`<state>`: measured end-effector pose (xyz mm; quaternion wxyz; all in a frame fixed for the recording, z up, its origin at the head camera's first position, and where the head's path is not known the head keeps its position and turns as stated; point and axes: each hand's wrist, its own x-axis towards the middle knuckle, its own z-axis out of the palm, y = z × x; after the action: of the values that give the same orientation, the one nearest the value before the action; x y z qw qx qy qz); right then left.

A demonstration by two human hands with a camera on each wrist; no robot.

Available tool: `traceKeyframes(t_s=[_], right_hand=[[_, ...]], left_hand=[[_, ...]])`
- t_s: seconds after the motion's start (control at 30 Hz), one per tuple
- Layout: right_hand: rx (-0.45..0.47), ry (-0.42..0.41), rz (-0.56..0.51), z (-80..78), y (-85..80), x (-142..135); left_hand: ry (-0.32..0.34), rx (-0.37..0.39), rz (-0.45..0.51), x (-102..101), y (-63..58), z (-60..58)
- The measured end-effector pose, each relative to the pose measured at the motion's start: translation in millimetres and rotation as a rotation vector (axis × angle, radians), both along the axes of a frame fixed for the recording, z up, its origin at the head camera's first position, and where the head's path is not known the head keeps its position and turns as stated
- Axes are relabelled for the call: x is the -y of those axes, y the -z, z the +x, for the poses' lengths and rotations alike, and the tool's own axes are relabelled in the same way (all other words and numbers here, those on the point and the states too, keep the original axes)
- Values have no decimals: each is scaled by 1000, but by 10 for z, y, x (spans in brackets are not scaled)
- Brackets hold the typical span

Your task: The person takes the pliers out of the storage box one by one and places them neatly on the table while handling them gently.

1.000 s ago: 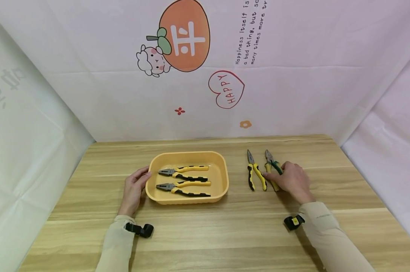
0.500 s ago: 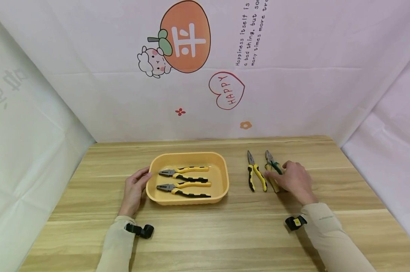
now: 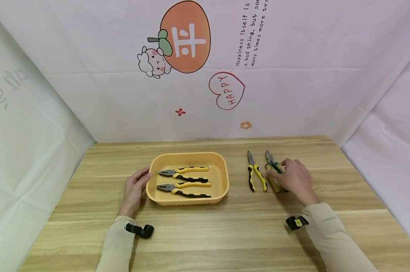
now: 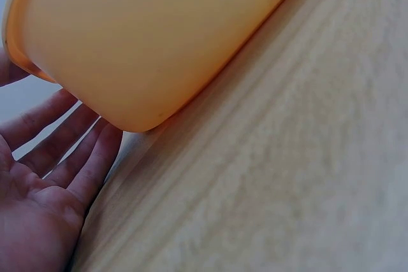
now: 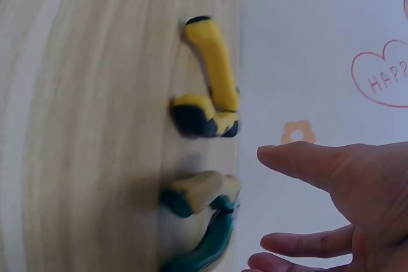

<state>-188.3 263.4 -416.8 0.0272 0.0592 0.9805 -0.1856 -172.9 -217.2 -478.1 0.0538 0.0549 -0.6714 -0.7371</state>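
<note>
In the head view my left hand (image 3: 134, 190) touches the left end of a yellow-orange plastic tray (image 3: 188, 201), its thumb at the rim. The left wrist view shows its fingers (image 4: 95, 151) nearly straight against the tray's outer wall (image 4: 146, 62). Two combination pliers with yellow-and-black handles, an upper pair (image 3: 191, 168) and a lower pair (image 3: 193, 184), lie inside, jaws toward the left. My right hand (image 3: 296, 180) hovers over green-and-beige pliers (image 3: 275, 185), partly hiding their handles. In the right wrist view its thumb and fingers are apart, holding nothing. Yellow-and-black long-nose pliers (image 3: 259, 174) lie just left.
All this is on a wood-grain table (image 3: 205, 234). A white printed cloth (image 3: 286, 102) hangs behind the back edge, and more white cloth stands at both sides. A black camera is strapped to each wrist.
My right hand has drifted slightly to the right over the green-and-beige pliers. The left hand, the tray and all the pliers look unmoved.
</note>
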Motion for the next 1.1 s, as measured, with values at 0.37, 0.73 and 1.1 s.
traceKeyframes(t_s=[0.37, 0.73, 1.1], right_hand=[[-108, -96, -56, 88, -194, 195], [-163, -159, -134, 138, -286, 364], [-283, -301, -192, 149, -338, 548]], left_hand=[[6, 2, 0, 5, -4, -1], [5, -9, 2, 8, 11, -4], [2, 4, 0, 7, 6, -11]])
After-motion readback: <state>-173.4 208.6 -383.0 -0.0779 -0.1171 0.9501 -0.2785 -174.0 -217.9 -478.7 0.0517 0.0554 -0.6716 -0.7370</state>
